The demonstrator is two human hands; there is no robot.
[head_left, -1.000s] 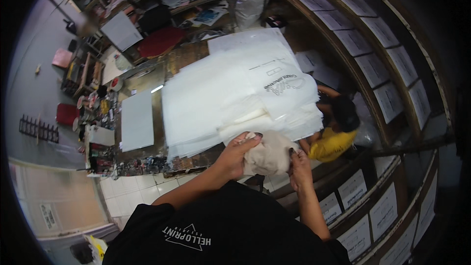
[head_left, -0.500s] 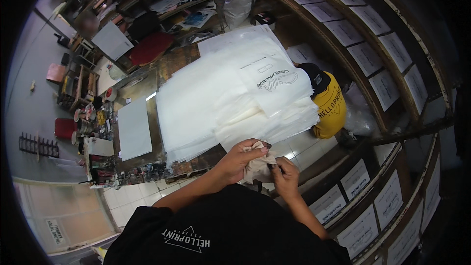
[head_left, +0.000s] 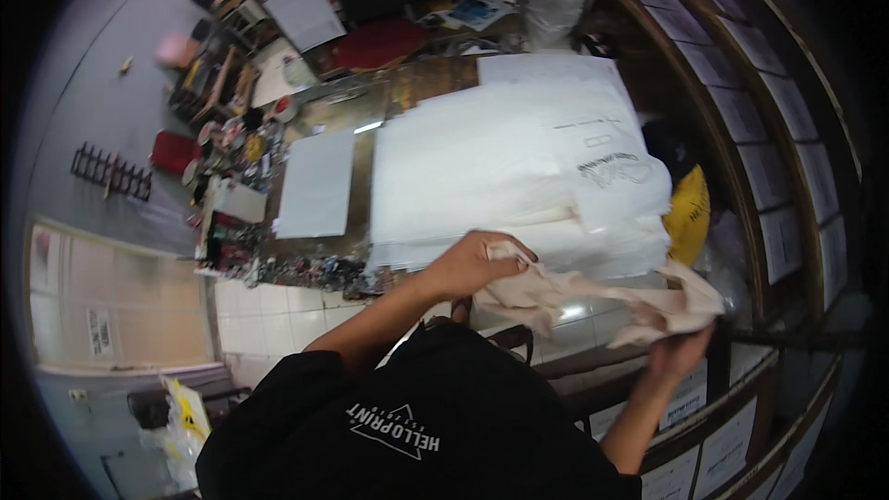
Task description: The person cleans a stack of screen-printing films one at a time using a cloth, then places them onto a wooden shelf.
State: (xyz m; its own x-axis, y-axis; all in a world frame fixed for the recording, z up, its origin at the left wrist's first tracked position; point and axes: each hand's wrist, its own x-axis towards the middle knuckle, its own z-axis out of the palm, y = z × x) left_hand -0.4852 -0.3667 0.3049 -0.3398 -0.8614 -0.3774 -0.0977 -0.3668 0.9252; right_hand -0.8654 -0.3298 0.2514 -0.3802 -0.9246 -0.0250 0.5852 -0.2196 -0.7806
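Note:
A crumpled beige cloth (head_left: 542, 292) stretches between my hands, in front of the table's near edge. My left hand (head_left: 470, 267) is closed round one end, thumb and fingers pinching it. Out to the right, my right hand (head_left: 683, 352) grips the other end, which bunches up above the fingers; the cloth hides part of them. Beyond the cloth lies a broad, uneven stack of translucent white sheets (head_left: 463, 153), with dark printing on the top one at the right. To its left, a pale flat board (head_left: 317, 183) rests on the worn table (head_left: 435, 83).
A person in a yellow shirt (head_left: 690, 213) is low beside the table's right end. Racks with papered fronts (head_left: 778, 241) line the right side, and more stand at the lower right (head_left: 727, 449). Small cans and bottles (head_left: 245, 148) crowd the table's left edge. A red seat (head_left: 380, 43) stands behind.
My right hand has moved out to the right, drawing the bunched cloth out into a long strip. My left hand keeps its hold. The view has shifted, so the table appears turned.

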